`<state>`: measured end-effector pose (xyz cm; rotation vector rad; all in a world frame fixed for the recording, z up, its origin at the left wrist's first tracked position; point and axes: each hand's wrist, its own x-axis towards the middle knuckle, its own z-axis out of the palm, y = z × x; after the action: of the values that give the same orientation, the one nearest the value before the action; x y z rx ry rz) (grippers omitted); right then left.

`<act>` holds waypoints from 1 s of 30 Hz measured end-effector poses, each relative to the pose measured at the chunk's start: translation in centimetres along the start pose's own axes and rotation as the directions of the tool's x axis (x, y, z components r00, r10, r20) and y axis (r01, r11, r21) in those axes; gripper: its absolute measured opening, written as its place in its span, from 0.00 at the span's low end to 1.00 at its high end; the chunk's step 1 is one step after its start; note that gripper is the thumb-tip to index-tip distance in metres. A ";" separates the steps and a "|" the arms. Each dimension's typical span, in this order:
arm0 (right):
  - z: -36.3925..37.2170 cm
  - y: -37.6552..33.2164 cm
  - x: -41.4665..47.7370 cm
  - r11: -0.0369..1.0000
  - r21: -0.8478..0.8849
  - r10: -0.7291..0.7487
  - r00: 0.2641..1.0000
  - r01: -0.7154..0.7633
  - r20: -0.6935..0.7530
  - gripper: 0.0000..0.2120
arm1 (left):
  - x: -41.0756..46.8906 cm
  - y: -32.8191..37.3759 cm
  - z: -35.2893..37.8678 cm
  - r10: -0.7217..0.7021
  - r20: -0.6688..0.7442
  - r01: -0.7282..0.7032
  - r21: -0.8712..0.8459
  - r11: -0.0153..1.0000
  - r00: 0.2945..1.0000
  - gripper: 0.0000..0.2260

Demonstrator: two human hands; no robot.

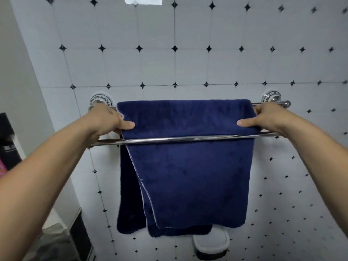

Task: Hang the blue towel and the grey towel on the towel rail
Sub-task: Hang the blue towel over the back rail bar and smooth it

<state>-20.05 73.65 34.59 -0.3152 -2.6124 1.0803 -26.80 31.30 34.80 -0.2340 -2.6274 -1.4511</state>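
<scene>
The blue towel [188,176] is draped over the back bar of a chrome double towel rail [188,138] on the tiled wall, and it hangs down behind the front bar. My left hand [109,119] pinches the towel's left edge between the two bars, thumb on top. My right hand [263,117] pinches the right edge the same way. No grey towel is in view.
The rail's round mounts [101,99] sit at each end on the white tiled wall. A white bin [211,243] stands on the floor below the towel. A dark cabinet [9,140] and a white shelf are at the left.
</scene>
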 end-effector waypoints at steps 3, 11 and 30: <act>0.0 -0.3 0.1 0.996 0.087 -0.008 0.986 0.023 -0.167 0.17 | -0.2 0.1 0.8 0.078 -0.011 -0.078 -0.211 0.974 0.997 0.13; 3.1 -5.5 -0.5 0.778 -0.355 -0.589 0.798 0.518 -0.128 0.13 | -1.1 0.8 2.0 -0.038 0.081 0.078 -0.576 0.814 0.996 0.07; 16.1 -23.1 2.5 0.487 -0.536 -0.812 0.583 0.690 0.012 0.10 | -1.2 -0.1 0.4 0.009 -0.038 -0.023 -0.407 0.913 0.999 0.06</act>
<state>-30.09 47.96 40.72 0.5707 -2.3025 0.0367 -25.70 31.48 34.25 -0.2654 -2.2594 -1.9663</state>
